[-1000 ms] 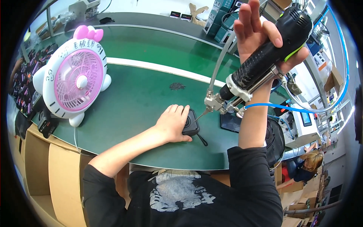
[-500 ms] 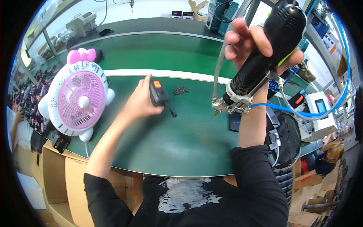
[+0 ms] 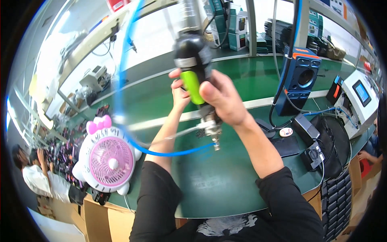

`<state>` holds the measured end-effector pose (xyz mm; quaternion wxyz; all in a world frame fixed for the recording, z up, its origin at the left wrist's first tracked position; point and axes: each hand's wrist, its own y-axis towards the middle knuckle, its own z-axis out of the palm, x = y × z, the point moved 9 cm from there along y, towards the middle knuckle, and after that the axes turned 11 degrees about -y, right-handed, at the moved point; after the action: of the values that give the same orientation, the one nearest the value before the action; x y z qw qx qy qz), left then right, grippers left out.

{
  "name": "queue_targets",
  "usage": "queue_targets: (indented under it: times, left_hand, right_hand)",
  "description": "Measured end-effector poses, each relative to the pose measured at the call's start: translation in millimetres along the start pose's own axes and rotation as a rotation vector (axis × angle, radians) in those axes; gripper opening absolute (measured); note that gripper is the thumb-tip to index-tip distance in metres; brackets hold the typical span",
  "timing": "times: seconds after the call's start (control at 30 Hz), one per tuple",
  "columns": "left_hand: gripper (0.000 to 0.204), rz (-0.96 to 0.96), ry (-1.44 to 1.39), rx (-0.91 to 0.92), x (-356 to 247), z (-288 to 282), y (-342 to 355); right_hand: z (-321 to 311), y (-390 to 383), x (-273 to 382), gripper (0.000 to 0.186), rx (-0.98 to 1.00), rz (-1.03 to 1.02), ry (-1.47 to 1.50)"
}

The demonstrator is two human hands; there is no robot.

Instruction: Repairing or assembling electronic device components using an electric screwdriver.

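My right hand (image 3: 227,101) is wrapped around a black and green power screwdriver (image 3: 192,86), raised over the bench with its metal tip pointing down. A blue air tube (image 3: 173,154) curves from its lower end toward the left. Beyond the screwdriver is my left hand (image 3: 180,99), reached forward over the bench. The tool covers most of its fingers, so anything in them is hidden. A small heap of dark little parts (image 3: 200,133) lies on the green bench top (image 3: 209,181), partly behind the metal nose.
A pink and white character-shaped fan (image 3: 111,161) stands at the left. On the right are a blue speaker-like unit (image 3: 300,78), a white machine with a screen (image 3: 361,97), power adapters (image 3: 312,155) and a black bag (image 3: 332,141). Another person (image 3: 44,177) is at far left.
The view has swung. My right hand has turned the screwdriver upright and brought it in front of my left hand. The dark orange-buttoned device earlier in my left hand is out of sight.
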<state>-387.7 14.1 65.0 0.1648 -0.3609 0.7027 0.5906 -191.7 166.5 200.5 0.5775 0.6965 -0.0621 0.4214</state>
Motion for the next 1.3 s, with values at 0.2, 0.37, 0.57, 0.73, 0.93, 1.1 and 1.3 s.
queue_targets:
  times: [0.2, 0.37, 0.57, 0.73, 0.93, 1.1, 1.3]
  left_hand:
    - [0.064, 0.003, -0.157, 0.059, -14.3, 16.2, -26.3]
    - [0.057, -0.048, -0.275, 0.071, -20.1, -6.0, -64.3]
    - [0.049, -0.058, -0.377, 0.021, -55.3, -21.2, -75.5]
    - [0.042, -0.072, -0.500, -0.017, -78.0, -33.1, -67.1]
    - [0.036, 0.140, -0.471, -0.067, -200.4, -59.0, -91.6]
    - [0.046, 0.261, -0.398, 0.064, -249.4, -31.3, -97.9]
    - [0.038, 0.274, -0.376, 0.063, -251.2, -16.0, -99.7]
  right_hand:
    - [16.6, -1.1, -9.0, 0.082, 0.142, 0.123, 0.102]
    - [13.3, -5.0, -0.8, 0.084, 0.158, 0.075, 0.154]
    - [20.4, -4.7, 19.3, 0.071, 0.215, -0.010, 0.126]
    - [15.0, -11.1, 22.8, 0.062, 0.143, 0.059, 0.114]
    - [14.4, -11.4, -0.9, 0.098, 0.148, 0.076, -0.019]
    - [36.6, -3.5, 20.3, 0.092, 0.238, -0.007, 0.038]
    - [32.5, -7.4, 18.6, 0.081, 0.275, -0.122, 0.558]
